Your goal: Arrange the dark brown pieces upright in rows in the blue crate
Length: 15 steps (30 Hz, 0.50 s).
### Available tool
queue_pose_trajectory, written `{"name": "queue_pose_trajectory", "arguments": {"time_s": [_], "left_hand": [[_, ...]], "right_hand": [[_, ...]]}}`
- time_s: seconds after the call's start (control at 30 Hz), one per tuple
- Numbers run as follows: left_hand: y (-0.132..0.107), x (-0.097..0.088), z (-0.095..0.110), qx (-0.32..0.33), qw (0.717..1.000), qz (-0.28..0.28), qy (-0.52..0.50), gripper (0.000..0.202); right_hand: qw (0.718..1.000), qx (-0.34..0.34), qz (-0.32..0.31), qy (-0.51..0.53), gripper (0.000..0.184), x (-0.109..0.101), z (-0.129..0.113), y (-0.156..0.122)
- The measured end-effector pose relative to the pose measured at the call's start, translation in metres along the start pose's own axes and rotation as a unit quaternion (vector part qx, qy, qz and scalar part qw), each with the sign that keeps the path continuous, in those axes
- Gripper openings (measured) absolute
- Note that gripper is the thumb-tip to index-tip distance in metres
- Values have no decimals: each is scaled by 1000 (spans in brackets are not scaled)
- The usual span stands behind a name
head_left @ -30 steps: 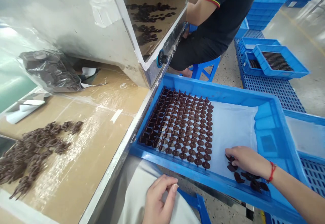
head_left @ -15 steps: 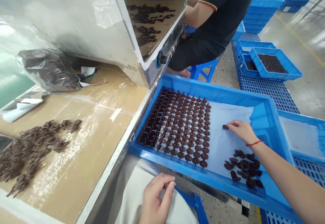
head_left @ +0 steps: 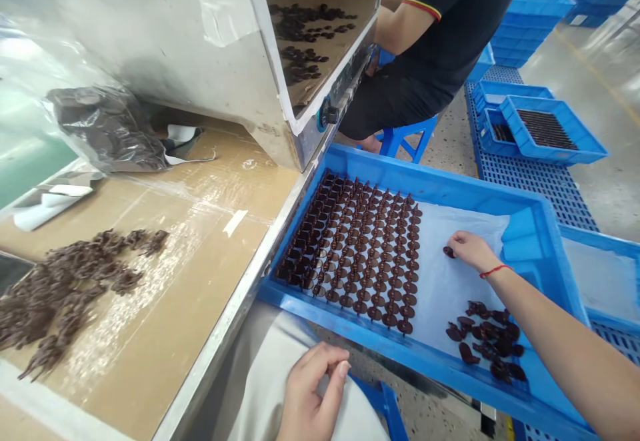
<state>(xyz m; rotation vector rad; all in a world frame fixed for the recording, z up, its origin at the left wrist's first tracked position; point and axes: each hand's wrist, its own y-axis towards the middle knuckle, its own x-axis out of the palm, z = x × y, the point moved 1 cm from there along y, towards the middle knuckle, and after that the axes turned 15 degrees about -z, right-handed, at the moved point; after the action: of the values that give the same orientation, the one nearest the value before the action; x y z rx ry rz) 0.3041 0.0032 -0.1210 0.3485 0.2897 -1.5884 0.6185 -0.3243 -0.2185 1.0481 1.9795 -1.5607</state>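
A blue tray [head_left: 430, 188] lined with white paper holds neat rows of small dark brown parts [head_left: 360, 248] on its left half. A loose heap of the same parts [head_left: 485, 341] lies near its front right corner. My right hand [head_left: 470, 249] reaches over the paper and pinches one dark part [head_left: 449, 252] against it, right of the rows. My left hand [head_left: 313, 394] rests on my lap on light cloth, below the tray, fingers curled with thumb against fingertips; whether it holds anything is hidden.
A cardboard-covered bench [head_left: 165, 294] at left carries a pile of dark parts [head_left: 65, 294] and a plastic bag of them [head_left: 107, 128]. A steel machine housing [head_left: 210, 48] overhangs it. Another person in a black shirt [head_left: 450, 21] sits beyond. More blue trays [head_left: 545, 128] lie at right.
My right hand went from the loose heap at the tray's front up to mid-tray with one part. The left hand stayed on my lap.
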Motion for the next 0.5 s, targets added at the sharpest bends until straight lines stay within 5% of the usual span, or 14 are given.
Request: {"name": "queue_pose_trajectory", "arguments": {"time_s": [0.27, 0.5], "left_hand": [[-7, 6, -14, -9, 1000, 2, -20, 10], [-10, 10, -23, 9, 1000, 22, -10, 13]], "right_hand": [[996, -33, 76, 39, 25, -33, -34, 45], [990, -18, 125, 55, 26, -29, -66, 81]]}}
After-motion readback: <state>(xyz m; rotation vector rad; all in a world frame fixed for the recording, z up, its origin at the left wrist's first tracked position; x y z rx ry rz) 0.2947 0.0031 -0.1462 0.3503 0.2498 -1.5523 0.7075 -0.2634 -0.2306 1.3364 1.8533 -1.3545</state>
